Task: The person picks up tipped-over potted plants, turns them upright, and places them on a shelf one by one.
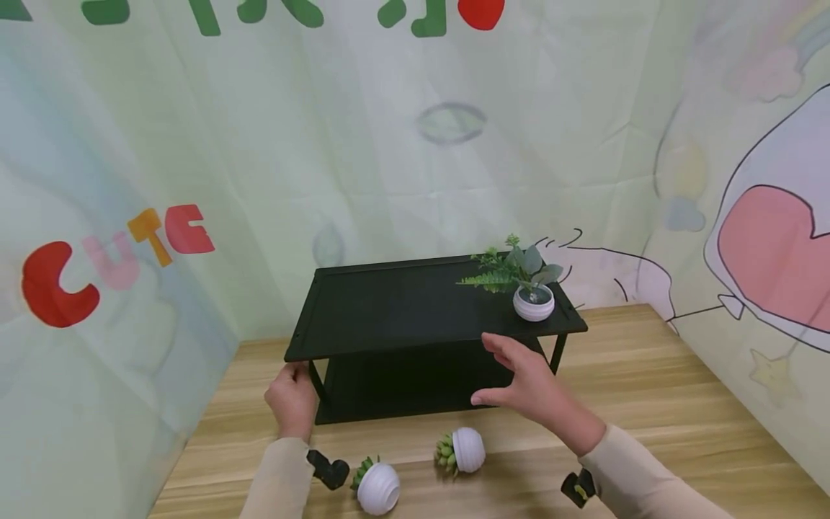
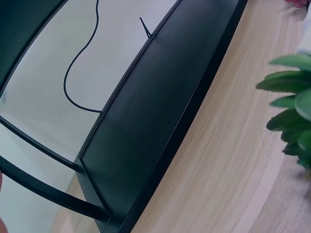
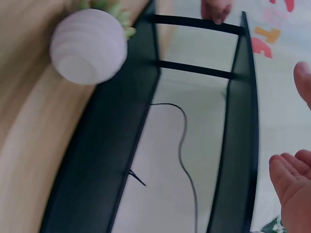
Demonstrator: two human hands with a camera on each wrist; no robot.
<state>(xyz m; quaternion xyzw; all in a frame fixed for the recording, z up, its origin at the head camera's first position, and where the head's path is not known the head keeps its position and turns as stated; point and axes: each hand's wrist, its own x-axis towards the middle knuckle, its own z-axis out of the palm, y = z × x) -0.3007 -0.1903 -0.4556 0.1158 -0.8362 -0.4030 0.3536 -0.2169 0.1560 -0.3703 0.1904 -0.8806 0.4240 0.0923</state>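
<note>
A black two-tier shelf [image 1: 402, 303] stands on the wooden table. My left hand [image 1: 292, 400] is at its left end below the top board, fingers curled round a front leg [image 3: 194, 22]. In front of the shelf, my right hand [image 1: 528, 382] is held in the air, thumb and fingers spread apart with nothing between them. A white pot with mixed green leaves [image 1: 534, 306] stands upright on the top board's right end. Two white potted succulents lie tipped over on the table: one [image 1: 468, 450] near the middle, the other [image 1: 379, 489] nearer my left sleeve.
Behind and beside the table [image 1: 648, 375] hangs a pale printed cloth [image 1: 363, 144] with letters and cartoon shapes. The wrist views show a thin dark curved line [image 2: 65, 82] on the cloth behind the shelf. Something pink [image 2: 297, 3] is partly visible at the left wrist view's corner.
</note>
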